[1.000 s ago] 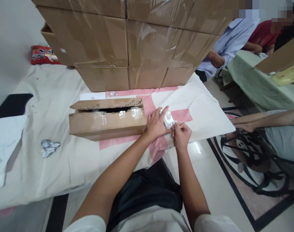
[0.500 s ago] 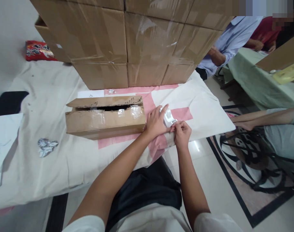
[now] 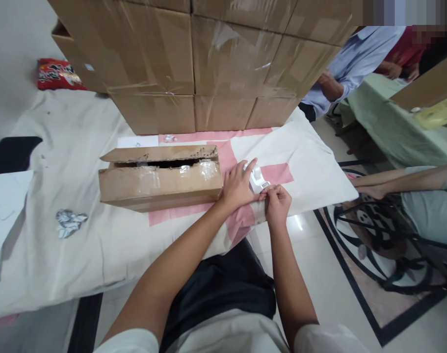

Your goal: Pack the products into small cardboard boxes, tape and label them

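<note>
A small white tape dispenser [image 3: 259,181] rests on the cloth to the right of the torn cardboard box. My left hand [image 3: 238,185] is closed around its left side, fingers pointing away from me and partly covering it. At the dispenser's near right corner, my right hand [image 3: 278,203] pinches with thumb and forefinger, at the tape's end, too fine to see clearly. Left of my hands lies the brown cardboard box [image 3: 160,189], its top slit ragged and partly gaping, with pieces of clear tape stuck along the edge.
Behind stands a wall of stacked, taped cartons [image 3: 149,54]. Crumpled paper [image 3: 70,223], a white sheet [image 3: 6,211] and a red packet [image 3: 59,74] lie to the left. Beyond the table's right edge are a person in a blue shirt [image 3: 359,68], another person's legs and a green-covered table [image 3: 378,113].
The view has shifted very slightly. Both hands keep their hold at the dispenser, and the box stays where it was.
</note>
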{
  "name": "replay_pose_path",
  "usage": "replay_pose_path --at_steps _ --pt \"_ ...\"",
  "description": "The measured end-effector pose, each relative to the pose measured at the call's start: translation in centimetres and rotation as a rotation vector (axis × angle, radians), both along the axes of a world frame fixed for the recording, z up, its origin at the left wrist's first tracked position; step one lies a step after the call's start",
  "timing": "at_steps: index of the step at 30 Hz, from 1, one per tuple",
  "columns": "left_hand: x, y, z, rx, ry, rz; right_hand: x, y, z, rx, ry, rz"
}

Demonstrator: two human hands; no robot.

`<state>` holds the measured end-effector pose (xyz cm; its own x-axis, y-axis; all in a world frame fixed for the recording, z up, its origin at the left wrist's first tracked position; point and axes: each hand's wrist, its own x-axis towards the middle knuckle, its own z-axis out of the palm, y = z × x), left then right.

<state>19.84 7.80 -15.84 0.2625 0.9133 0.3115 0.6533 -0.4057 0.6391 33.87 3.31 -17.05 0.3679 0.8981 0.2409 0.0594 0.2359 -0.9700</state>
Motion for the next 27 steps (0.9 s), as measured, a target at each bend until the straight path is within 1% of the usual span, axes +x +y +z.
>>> replay_pose_path --at_steps 8,15,20,27 --pt "0.0 0.0 -0.3 0.015 0.002 0.003 -0.5 -0.4 0.6 0.021 -0.083 -0.031" --pt "0.1 0.1 -0.7 0.025 -0.002 0.010 -0.8 -0.9 1.0 -0.014 -0.087 -0.037" --pt "0.0 0.0 -0.5 0.004 0.016 0.014 -0.7 -1.0 0.9 -0.035 -0.095 -0.046" --pt "-0.1 -0.1 -0.5 0.005 0.035 0.017 -0.9 -1.3 0.2 -0.029 -0.164 -0.086"
